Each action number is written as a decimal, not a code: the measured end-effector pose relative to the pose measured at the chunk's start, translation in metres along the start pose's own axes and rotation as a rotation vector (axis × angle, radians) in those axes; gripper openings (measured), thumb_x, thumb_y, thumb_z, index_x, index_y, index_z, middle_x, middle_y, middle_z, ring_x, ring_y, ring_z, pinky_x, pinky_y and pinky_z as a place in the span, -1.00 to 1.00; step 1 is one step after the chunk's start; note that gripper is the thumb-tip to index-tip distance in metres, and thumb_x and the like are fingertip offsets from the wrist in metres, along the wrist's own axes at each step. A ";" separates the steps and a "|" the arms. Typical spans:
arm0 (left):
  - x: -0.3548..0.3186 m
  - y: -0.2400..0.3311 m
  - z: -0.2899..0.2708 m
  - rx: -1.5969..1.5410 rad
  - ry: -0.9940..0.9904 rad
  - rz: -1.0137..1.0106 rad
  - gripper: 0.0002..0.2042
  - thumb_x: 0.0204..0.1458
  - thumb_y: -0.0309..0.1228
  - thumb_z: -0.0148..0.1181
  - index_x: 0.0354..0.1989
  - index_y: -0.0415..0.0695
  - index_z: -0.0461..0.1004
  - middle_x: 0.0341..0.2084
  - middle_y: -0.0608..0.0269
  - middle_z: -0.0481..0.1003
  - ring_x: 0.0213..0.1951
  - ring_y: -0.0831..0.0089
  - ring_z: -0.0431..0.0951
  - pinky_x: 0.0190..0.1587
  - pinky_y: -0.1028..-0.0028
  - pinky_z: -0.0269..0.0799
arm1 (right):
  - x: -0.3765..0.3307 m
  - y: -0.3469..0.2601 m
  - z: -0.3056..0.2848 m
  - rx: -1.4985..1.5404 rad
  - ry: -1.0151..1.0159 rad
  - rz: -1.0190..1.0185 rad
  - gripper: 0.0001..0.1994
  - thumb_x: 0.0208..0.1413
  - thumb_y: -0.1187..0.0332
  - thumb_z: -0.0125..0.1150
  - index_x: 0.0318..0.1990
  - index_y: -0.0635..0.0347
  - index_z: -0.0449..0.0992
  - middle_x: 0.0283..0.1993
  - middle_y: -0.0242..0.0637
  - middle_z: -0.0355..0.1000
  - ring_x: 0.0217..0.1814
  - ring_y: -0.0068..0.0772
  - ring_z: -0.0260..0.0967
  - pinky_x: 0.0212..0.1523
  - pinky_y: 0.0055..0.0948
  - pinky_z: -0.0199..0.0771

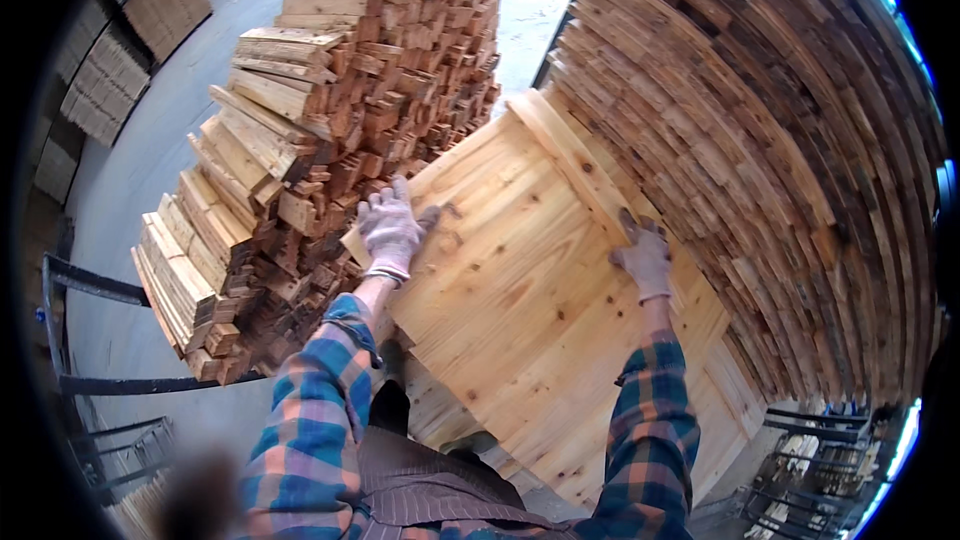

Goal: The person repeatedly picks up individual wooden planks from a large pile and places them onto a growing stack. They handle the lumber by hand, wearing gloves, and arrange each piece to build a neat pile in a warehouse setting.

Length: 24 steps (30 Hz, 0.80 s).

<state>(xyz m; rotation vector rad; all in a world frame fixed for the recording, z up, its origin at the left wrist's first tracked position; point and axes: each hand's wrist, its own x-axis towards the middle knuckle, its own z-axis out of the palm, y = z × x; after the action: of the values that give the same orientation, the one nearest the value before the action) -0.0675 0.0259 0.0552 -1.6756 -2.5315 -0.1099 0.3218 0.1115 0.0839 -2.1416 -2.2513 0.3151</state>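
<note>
Pale, knotty wooden boards [530,300] lie side by side in front of me as a broad flat layer. On its far right part a narrower board [568,162] lies raised on top. My left hand [390,230], in a light work glove, rests at the layer's left edge with fingers spread and thumb on the wood. Across the layer, my right hand [643,256], gloved too, lies with fingers stretched out near the right edge, close to the raised board's near end. Neither hand is closed around a board.
A tall stack of short wood pieces [290,160] stands close on my left, on a black metal frame [100,280]. A high, curved-looking wall of stacked planks [740,140] rises on my right. More board stacks [110,80] stand far left on the grey floor [150,155].
</note>
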 end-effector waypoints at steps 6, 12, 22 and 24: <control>-0.012 -0.013 -0.007 -0.041 0.018 -0.025 -0.16 0.01 0.32 -0.11 0.19 -0.26 0.25 -0.12 0.00 0.46 -0.10 0.14 0.40 0.04 0.12 0.17 | 0.001 0.012 0.035 0.316 0.199 -0.211 -0.28 -0.37 0.51 0.35 0.17 0.09 0.45 -0.09 -0.09 0.53 -0.12 -0.16 0.49 -0.07 -0.35 0.52; -0.006 -0.013 -0.029 -0.035 -0.128 -0.034 -0.09 0.05 0.36 -0.28 0.32 -0.25 0.11 -0.03 0.08 0.39 -0.09 0.26 0.30 0.07 0.23 0.10 | 0.008 0.031 0.034 0.356 0.016 -0.047 -0.18 -0.35 0.48 0.33 0.28 -0.09 0.35 0.25 -0.04 0.26 0.26 -0.04 0.20 0.31 -0.30 0.21; -0.010 -0.055 0.006 -0.983 -0.080 0.032 -0.19 0.08 0.25 -0.05 0.33 -0.17 0.16 0.15 -0.11 0.34 0.15 0.06 0.37 0.32 0.12 0.08 | -0.010 -0.259 -0.010 0.289 -0.072 -0.354 -0.29 -0.06 0.44 0.35 0.31 0.18 0.24 0.33 -0.02 0.22 0.33 -0.16 0.23 0.31 -0.34 0.27; -0.016 -0.099 0.013 -1.173 0.011 -0.050 -0.18 0.06 0.31 -0.10 0.29 -0.16 0.22 0.17 -0.08 0.34 0.16 0.11 0.39 0.29 0.20 0.17 | 0.002 -0.348 0.013 0.602 -0.178 -0.460 -0.25 -0.02 0.42 0.33 0.36 0.17 0.13 0.33 -0.06 0.23 0.34 -0.15 0.22 0.33 -0.29 0.25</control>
<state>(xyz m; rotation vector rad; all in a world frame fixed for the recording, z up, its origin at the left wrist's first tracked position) -0.1532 -0.0264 0.0401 -1.7725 -2.6007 -1.8761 -0.0233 0.0977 0.1257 -1.3105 -2.2501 1.0293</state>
